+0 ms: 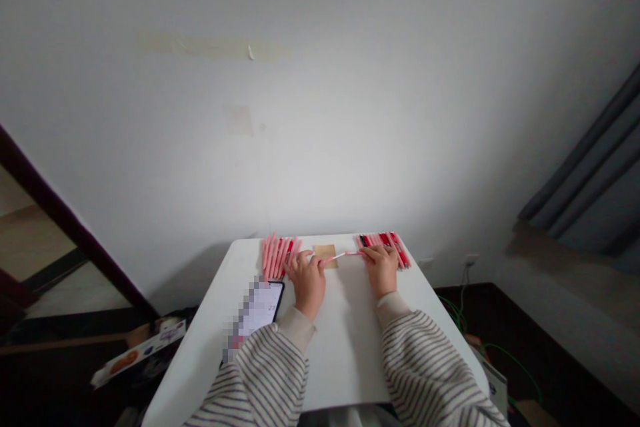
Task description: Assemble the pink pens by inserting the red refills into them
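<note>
My left hand [306, 279] and my right hand [381, 268] rest on a white table [345, 340], both closed in a pinch on one thin pink-and-white pen [341, 255] stretched between them. The left holds the pink end, the right the other pink end. A row of pink pens [278, 255] lies just left of my left hand. A row of red and pink pens [386, 243] lies under and beyond my right hand. A small tan card [326, 253] sits between the two rows.
A phone [261, 310] with a lit screen lies at the table's left, near my left sleeve. A white wall stands right behind the table. A box [140, 352] lies on the dark floor at left; green cables [493, 347] and a grey curtain [595, 180] are at right.
</note>
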`<state>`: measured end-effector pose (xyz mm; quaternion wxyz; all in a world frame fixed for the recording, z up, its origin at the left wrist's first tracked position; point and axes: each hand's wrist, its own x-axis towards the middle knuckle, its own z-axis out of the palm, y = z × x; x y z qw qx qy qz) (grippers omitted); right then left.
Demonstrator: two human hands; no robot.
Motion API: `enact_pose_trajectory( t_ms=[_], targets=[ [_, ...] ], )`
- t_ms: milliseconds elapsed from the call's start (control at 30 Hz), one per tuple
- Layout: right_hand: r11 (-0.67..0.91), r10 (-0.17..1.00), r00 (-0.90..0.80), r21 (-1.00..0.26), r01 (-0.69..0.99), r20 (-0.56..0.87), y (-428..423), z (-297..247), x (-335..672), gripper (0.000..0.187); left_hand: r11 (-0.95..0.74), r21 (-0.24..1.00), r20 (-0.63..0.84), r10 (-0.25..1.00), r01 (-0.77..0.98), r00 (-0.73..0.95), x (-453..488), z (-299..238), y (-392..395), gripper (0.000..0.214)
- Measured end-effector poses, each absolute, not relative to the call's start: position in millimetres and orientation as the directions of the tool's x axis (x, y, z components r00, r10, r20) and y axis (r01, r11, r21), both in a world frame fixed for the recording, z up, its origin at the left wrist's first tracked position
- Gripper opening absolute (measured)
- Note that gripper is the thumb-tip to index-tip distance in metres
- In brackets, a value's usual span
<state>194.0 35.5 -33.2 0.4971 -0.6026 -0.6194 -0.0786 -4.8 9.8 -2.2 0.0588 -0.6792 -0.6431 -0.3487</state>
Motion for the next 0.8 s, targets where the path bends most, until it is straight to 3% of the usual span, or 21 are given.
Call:
enact_pose_trajectory(
  t_ms=[800],
  targets=[
    [0.227, 0.685, 0.26, -0.539, 0.811, 0.68, 33.7, -33.4, 189.2, 0.027, -0.135, 0.349, 0.578, 0.81, 0.927, -0.1, -3.0, -8.0, 9.2, 0.021]
  ],
)
